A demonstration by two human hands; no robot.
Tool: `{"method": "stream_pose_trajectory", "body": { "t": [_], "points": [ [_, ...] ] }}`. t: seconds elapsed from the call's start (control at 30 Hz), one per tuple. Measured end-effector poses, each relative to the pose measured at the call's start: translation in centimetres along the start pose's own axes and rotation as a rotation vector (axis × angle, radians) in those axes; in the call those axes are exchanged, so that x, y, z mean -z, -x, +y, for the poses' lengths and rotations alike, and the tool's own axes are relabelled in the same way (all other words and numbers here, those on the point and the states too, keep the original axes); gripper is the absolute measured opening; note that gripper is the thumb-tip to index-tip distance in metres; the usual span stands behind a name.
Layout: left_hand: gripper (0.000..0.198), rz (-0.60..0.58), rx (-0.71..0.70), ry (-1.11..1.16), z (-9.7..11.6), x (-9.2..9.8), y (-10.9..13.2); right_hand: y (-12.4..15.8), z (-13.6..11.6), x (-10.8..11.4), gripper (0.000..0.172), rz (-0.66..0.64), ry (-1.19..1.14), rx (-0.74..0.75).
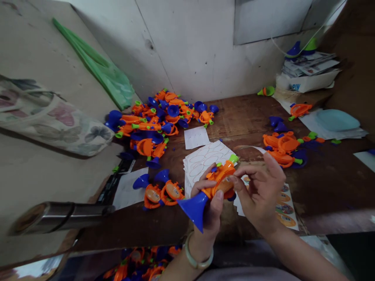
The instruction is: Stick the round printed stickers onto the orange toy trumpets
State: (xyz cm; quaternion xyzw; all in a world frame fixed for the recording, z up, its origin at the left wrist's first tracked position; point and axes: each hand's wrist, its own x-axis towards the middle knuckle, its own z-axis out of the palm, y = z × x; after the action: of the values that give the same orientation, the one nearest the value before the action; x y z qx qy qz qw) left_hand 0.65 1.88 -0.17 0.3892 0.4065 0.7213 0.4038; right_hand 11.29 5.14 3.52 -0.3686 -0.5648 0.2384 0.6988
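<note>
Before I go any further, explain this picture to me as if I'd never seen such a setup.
There is no machine here, only two bare hands, seen by a camera worn on the head and looking forward and down. The left hand holds an orange toy horn with a blue bell. The right hand has its thumb and forefinger at the oval on the horn's side. On the brown table lie a heap of similar horns, white sheets with oval outlines and a sheet of coloured ovals.
</note>
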Motion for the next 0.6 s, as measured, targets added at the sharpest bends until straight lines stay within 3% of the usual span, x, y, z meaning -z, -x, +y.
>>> {"method": "stream_pose_trajectory", "body": {
  "t": [0.33,0.53,0.6],
  "points": [
    [0.014,-0.02,-0.088,-0.023,-0.2,0.5,-0.1,-0.4,-0.2,0.1,0.071,-0.034,0.095,-0.063],
    [0.015,-0.01,-0.072,-0.026,0.0,0.5,0.0,0.0,-0.2,-0.2,0.04,-0.041,0.243,0.033],
    [0.019,0.019,-0.061,-0.033,0.3,0.4,-0.1,-0.2,0.6,0.2,0.044,-0.04,0.299,0.075]
  ]
}}
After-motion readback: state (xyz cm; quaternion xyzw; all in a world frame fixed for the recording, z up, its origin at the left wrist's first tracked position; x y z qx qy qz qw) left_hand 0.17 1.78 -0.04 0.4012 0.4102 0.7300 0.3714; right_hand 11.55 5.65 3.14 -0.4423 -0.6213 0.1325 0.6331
